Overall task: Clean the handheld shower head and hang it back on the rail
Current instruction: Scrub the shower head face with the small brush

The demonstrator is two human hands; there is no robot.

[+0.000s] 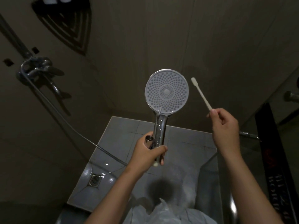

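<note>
Head cam, dim shower stall.

L hand (148, 152): fingers clenched round chrome handle of shower head (166, 92), low on the handle. Head held upright, approx centre of view, above floor (123, 131); white nozzle face turned toward cam. Head is off the rail (11, 32), well apart from it.

Also in L hand: short chrome fitting (149, 138) poking up beside the handle, touching it. Small white tip shows under the fist; can't tell what it belongs to.

R hand (224, 126): fingers pinched on lower end of thin white brush (201, 94). Brush tilted, tip up and to the left, just beside the head's right rim, not touching.

Hose (64, 120): runs from mixer valve (34, 67) on left wall, down and right toward L hand; end hidden behind wrist.

Other items:
- Drain (95, 179) in grey tile floor, lower left, wet gloss nearby.
- Corner shelf (68, 25) upper left, dark, w/ containers on it, detail too dim.
- Dark towel (275, 156) w/ lettering hanging at right edge.
- Light fabric at bottom centre, blurred.
</note>
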